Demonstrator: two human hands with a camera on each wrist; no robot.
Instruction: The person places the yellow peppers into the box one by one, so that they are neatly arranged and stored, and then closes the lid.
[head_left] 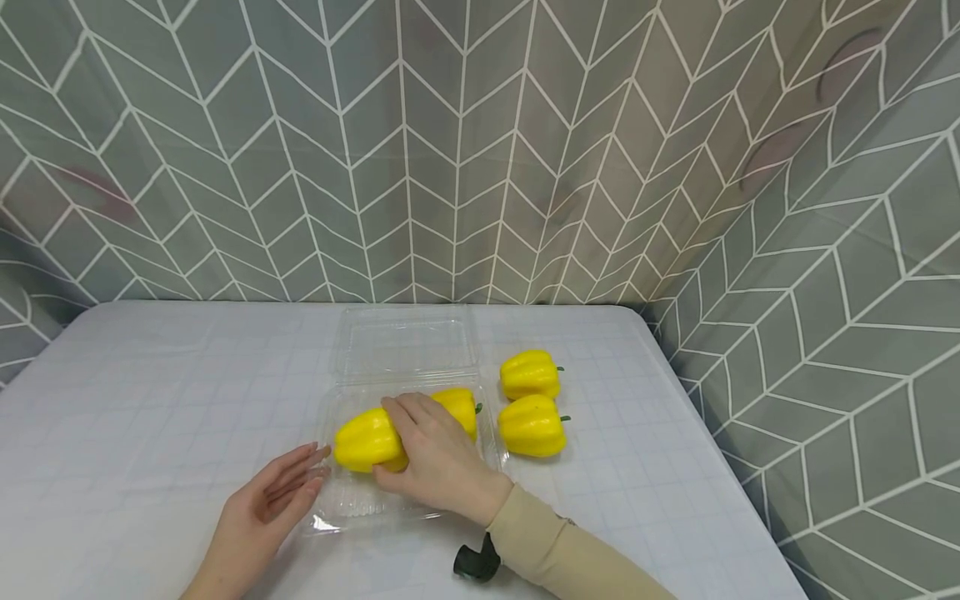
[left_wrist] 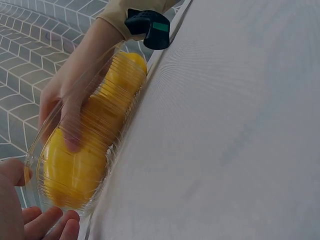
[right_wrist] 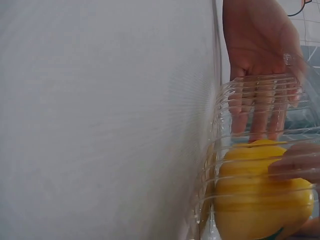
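My right hand [head_left: 438,450] grips a yellow bell pepper [head_left: 366,442] in the left part of an open clear plastic clamshell box [head_left: 360,504]. A second yellow bell pepper [head_left: 459,407] is in the box's right part, partly hidden by that hand. My left hand [head_left: 266,508] is at the box's left edge, fingers extended and loosely bent, holding nothing. In the left wrist view, the gripped pepper [left_wrist: 70,175] shows through the ribbed wall, with the left fingers [left_wrist: 50,222] beside that end. In the right wrist view, the left palm [right_wrist: 260,40] faces the box.
Two more yellow bell peppers [head_left: 529,374] [head_left: 532,426] lie on the table right of the box, stems pointing right. The clear lid [head_left: 405,346] lies folded back behind the base. A black device [head_left: 476,562] is at the right wrist. A patterned curtain [head_left: 431,150] stands behind the white table [head_left: 165,392].
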